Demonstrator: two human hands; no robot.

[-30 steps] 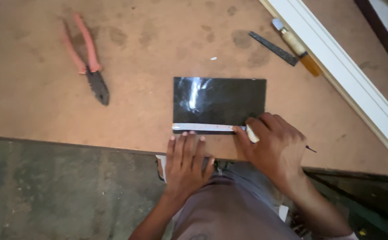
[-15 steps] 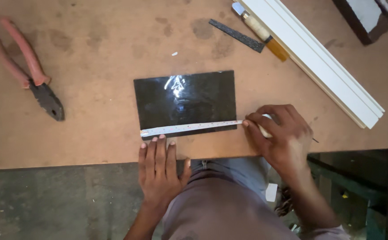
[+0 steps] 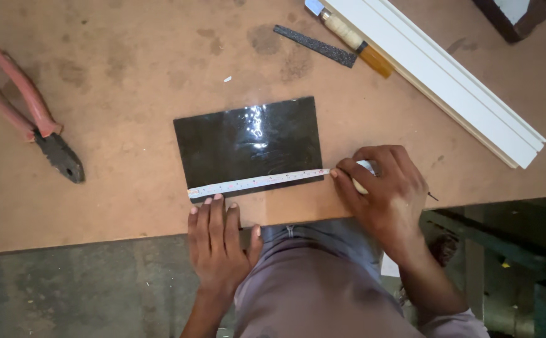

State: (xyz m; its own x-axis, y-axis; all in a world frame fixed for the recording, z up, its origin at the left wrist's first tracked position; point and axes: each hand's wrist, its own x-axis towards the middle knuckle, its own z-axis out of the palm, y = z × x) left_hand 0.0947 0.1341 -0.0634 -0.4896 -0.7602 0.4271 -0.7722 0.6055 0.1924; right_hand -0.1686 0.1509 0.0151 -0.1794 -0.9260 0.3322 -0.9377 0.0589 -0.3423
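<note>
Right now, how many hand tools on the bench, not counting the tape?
3. Red-handled pliers at the left edge. A dark flat file at top centre. A wooden-handled tool just right of it, against the white moulding, its tip cut off by the frame. Others may lie outside the view.

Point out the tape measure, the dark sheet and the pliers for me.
tape measure [image 3: 257,182], head view, middle of the drawn-out blade.
dark sheet [image 3: 248,141], head view, centre of its glossy face.
pliers [image 3: 60,156], head view, on the dark jaws.
</note>
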